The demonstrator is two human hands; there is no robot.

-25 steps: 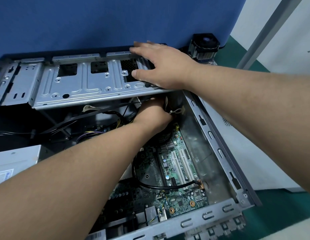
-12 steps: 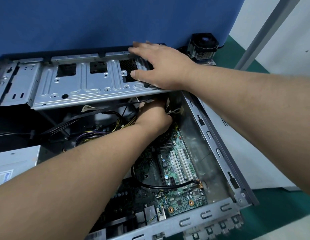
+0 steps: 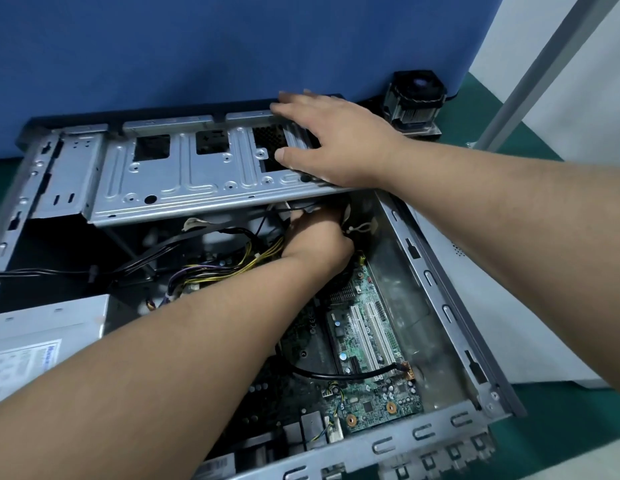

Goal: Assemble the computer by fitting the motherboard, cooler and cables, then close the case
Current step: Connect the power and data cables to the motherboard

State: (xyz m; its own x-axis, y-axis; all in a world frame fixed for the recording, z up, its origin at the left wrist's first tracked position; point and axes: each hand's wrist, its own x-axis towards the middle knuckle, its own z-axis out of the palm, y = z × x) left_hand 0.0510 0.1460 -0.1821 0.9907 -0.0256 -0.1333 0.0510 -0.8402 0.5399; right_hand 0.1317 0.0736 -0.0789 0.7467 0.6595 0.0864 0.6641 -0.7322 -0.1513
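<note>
Case is lying open on the green worktop, side panel off. Drive cage is spanning the front end of the case, its near edge looking raised above the bay, so judged not yet dropped home. Power supply is sitting at lower left.

Motherboard is already lying on the case floor, apparently seated. Cooler is standing outside the case, against the blue partition behind the far right corner, so judged not yet fitted. Closing the case is also left.

Right hand is resting flat on the cage, fingers spread, steadying it. Left hand is reaching under the cage edge; fingers are hidden, so cannot tell whether it is gripping anything. Yellow and purple cable bundle is running loose to the left wrist; cabling judged in progress.

Against the earlier frames: both hands are staying in nearly the same places, the left still under the cage. More of the yellow leads are showing beside the wrist. No part fitted in the interval.
</note>
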